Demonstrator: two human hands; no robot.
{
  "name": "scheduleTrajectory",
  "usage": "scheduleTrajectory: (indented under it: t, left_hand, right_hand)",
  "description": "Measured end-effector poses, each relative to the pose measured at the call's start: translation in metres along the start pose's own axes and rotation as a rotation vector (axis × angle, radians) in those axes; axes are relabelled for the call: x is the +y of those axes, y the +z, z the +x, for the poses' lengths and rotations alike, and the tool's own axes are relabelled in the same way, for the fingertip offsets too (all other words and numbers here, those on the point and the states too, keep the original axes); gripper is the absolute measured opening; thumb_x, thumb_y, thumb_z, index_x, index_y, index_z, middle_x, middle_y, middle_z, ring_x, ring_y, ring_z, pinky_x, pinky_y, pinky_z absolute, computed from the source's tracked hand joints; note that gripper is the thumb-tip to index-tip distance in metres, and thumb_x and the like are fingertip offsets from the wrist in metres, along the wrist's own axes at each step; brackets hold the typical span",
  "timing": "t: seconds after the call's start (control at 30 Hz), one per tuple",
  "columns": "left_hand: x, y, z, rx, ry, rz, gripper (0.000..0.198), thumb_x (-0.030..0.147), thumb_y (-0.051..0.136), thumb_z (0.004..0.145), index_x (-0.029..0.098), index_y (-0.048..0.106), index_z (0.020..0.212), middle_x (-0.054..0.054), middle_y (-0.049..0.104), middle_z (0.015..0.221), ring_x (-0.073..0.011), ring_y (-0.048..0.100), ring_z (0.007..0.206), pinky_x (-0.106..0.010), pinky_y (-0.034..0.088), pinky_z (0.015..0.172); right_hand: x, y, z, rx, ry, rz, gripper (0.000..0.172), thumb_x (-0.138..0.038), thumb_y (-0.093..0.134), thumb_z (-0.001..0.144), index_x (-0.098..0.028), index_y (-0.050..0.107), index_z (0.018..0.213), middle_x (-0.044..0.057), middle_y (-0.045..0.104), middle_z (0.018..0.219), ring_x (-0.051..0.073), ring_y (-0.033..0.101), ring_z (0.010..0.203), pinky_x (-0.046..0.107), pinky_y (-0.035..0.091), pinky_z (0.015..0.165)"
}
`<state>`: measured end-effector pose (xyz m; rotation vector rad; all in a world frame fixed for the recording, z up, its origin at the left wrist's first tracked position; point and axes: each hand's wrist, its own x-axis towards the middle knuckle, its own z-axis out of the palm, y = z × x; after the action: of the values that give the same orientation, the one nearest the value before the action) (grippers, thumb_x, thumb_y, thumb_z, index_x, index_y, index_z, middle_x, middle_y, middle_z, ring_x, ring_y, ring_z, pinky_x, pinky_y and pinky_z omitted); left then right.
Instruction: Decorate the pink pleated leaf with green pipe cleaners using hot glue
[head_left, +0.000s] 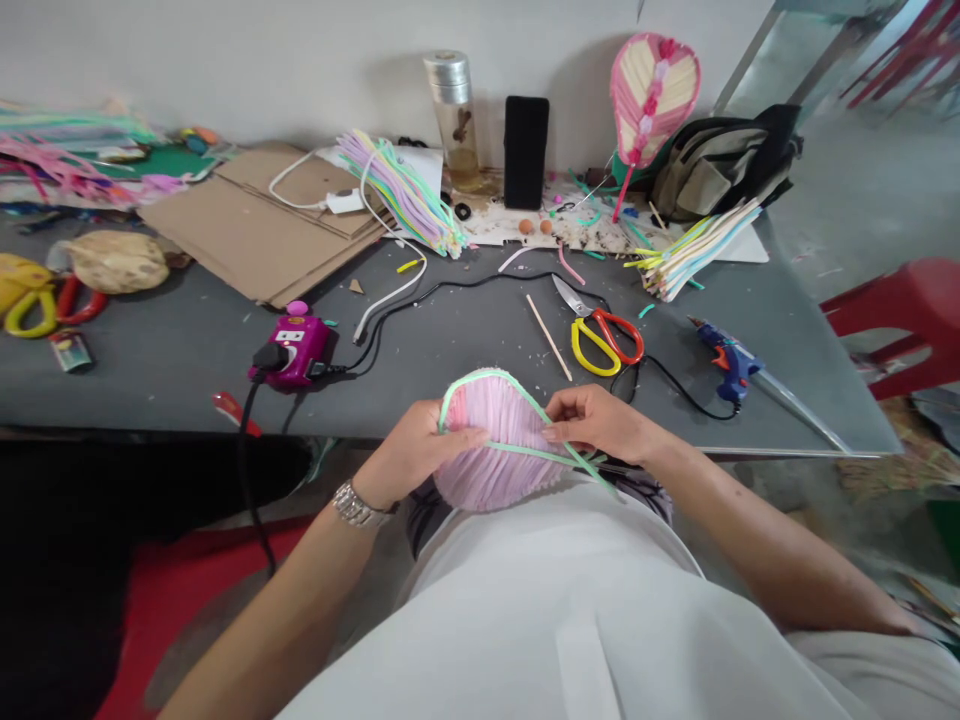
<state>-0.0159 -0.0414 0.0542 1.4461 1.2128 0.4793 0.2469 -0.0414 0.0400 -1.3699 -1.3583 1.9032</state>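
Note:
A lilac fan-shaped piece made of pipe cleaners [502, 475] rests near my lap at the table's front edge. A mint-green pipe cleaner [480, 376] runs along its upper rim, and a green strand crosses its middle. My left hand [424, 450] grips the piece's left side, thumb lying on the front near a pink patch. At the right side, my right hand [589, 425] pinches the green pipe cleaner, whose loose ends cross and stick out below the fingers. Scissors [596, 340] with one yellow and one red handle lie just beyond the right hand.
A blue glue gun [727, 360] lies right, its cord running to a purple power socket [298, 350]. Pipe cleaner bundles [405, 195] sit on cardboard [262, 220] and at right. Behind stand a bottle [457, 125], a black phone [526, 152] and a pink finished fan [654, 95].

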Motion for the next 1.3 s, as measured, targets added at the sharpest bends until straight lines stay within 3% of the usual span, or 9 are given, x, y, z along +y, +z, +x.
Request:
scheduleTrajectory:
  t: [0.23,0.4,0.6,0.67,0.73,0.83,1.03,1.3]
  left_hand:
    - [-0.005,-0.003,0.004,-0.050,0.026,0.065,0.043,0.049,0.070,0.079,0.018,0.047,0.059,0.005,0.041,0.056,-0.0103,0.034,0.058,-0.023,0.030,0.053]
    - [-0.007,-0.002,0.005,-0.063,0.019,0.056,0.041,0.049,0.070,0.080,0.018,0.049,0.061,0.006,0.041,0.055,-0.0101,0.035,0.057,-0.023,0.031,0.054]
    - [-0.007,0.000,0.007,-0.110,0.017,0.033,0.042,0.049,0.071,0.081,0.018,0.050,0.061,0.006,0.044,0.056,-0.0101,0.038,0.057,-0.023,0.031,0.053]
    - [-0.005,0.001,0.009,-0.067,0.050,0.024,0.038,0.049,0.072,0.081,0.017,0.057,0.067,0.004,0.053,0.062,-0.0116,0.045,0.060,-0.023,0.036,0.056]
    - [-0.001,0.003,0.011,0.049,0.125,-0.013,0.031,0.046,0.071,0.084,0.016,0.067,0.090,0.000,0.066,0.079,-0.0149,0.056,0.072,-0.024,0.044,0.065]
    - [0.004,0.008,0.014,0.204,0.228,-0.049,0.037,0.042,0.065,0.090,0.018,0.067,0.117,-0.006,0.075,0.100,-0.0183,0.065,0.085,-0.028,0.051,0.076]
    - [0.011,0.017,0.019,0.283,0.298,0.035,0.026,0.036,0.061,0.092,0.019,0.076,0.105,-0.008,0.079,0.112,-0.0227,0.071,0.102,-0.034,0.053,0.094]
    - [0.010,0.010,0.021,0.190,0.248,0.149,0.025,0.037,0.063,0.092,0.019,0.078,0.101,-0.006,0.081,0.097,-0.0189,0.071,0.082,-0.028,0.052,0.072]
  right_hand:
    - [0.014,0.000,0.003,0.121,-0.012,0.042,0.037,-0.044,0.087,0.061,-0.017,0.061,0.064,-0.008,0.049,0.042,0.005,0.038,0.037,0.019,0.030,0.038]
    - [0.016,-0.001,0.001,0.147,-0.020,0.120,0.038,-0.044,0.088,0.058,-0.017,0.062,0.063,-0.008,0.048,0.039,0.004,0.037,0.035,0.018,0.027,0.036]
    - [0.016,-0.001,-0.002,0.074,0.038,0.038,0.041,-0.046,0.089,0.058,-0.018,0.060,0.063,-0.008,0.050,0.042,0.004,0.038,0.037,0.017,0.031,0.038]
    - [0.017,-0.001,-0.003,0.051,0.035,0.015,0.041,-0.047,0.088,0.059,-0.018,0.059,0.063,-0.008,0.050,0.043,0.004,0.039,0.038,0.018,0.032,0.039]
    - [0.018,-0.002,-0.003,0.033,0.028,0.007,0.041,-0.048,0.086,0.062,-0.018,0.058,0.064,-0.009,0.049,0.043,0.004,0.039,0.039,0.018,0.032,0.039]
    - [0.019,-0.002,-0.005,0.027,0.027,0.001,0.042,-0.049,0.086,0.063,-0.018,0.056,0.064,-0.009,0.048,0.044,0.005,0.039,0.040,0.018,0.032,0.040]
    - [0.022,-0.004,-0.011,0.042,0.031,0.014,0.044,-0.050,0.087,0.062,-0.018,0.056,0.065,-0.009,0.048,0.045,0.005,0.039,0.040,0.019,0.029,0.040]
    - [0.024,-0.003,-0.017,0.044,0.044,0.007,0.041,-0.047,0.087,0.061,-0.018,0.057,0.064,-0.009,0.049,0.046,0.004,0.039,0.040,0.019,0.031,0.040]
